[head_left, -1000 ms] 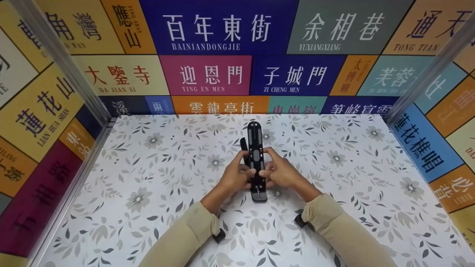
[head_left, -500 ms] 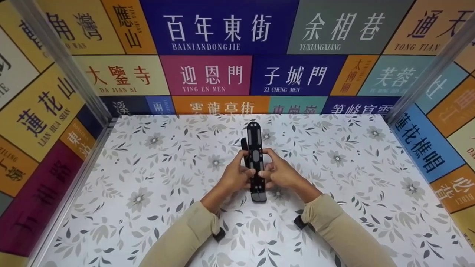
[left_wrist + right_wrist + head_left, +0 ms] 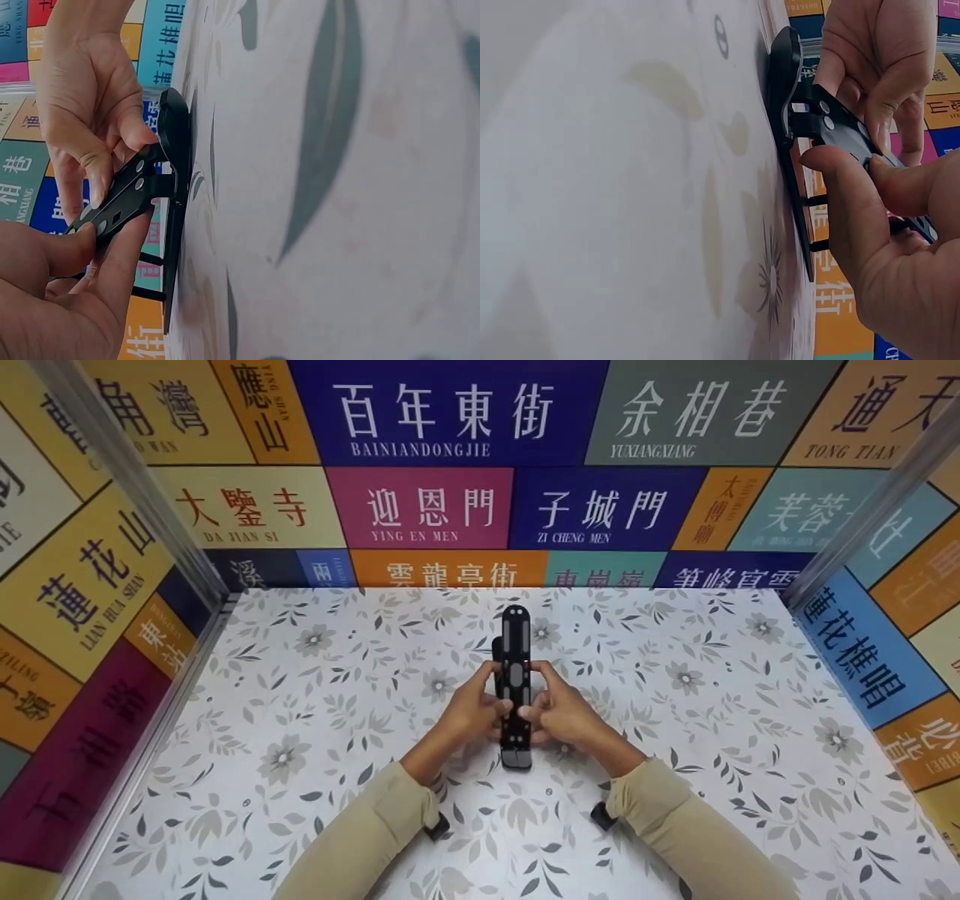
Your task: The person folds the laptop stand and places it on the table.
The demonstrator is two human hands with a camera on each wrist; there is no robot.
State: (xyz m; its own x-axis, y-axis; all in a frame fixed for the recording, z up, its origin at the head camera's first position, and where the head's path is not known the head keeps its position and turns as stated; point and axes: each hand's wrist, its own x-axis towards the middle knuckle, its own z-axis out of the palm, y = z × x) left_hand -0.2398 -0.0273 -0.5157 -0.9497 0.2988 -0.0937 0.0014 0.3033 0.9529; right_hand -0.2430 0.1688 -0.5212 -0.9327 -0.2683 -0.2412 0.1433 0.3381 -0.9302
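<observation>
A narrow black folding laptop stand (image 3: 515, 641) with grey pads stands lengthwise on the table between both hands. My left hand (image 3: 469, 714) grips its left side, thumb on the near face and index finger farther up the edge. From the right, my right hand (image 3: 568, 716) holds the same stretch in a mirrored grip. In the left wrist view the stand's upper arms (image 3: 124, 214) slant up from a flat base bar (image 3: 172, 255) along the tabletop, with thin struts between. The right wrist view shows its curved front lip (image 3: 784, 67) near the table surface.
The white tabletop (image 3: 360, 825) has a grey leaf and flower print. Colourful panels with printed characters (image 3: 420, 506) rise at the back and both sides, with metal corner posts (image 3: 169, 502). A small black device (image 3: 437, 826) sits under each wrist.
The stand has turned slightly straighter, and the dark part at its left has drawn closer to the main bar. Both hands keep their grip, and the head view has shifted a little.
</observation>
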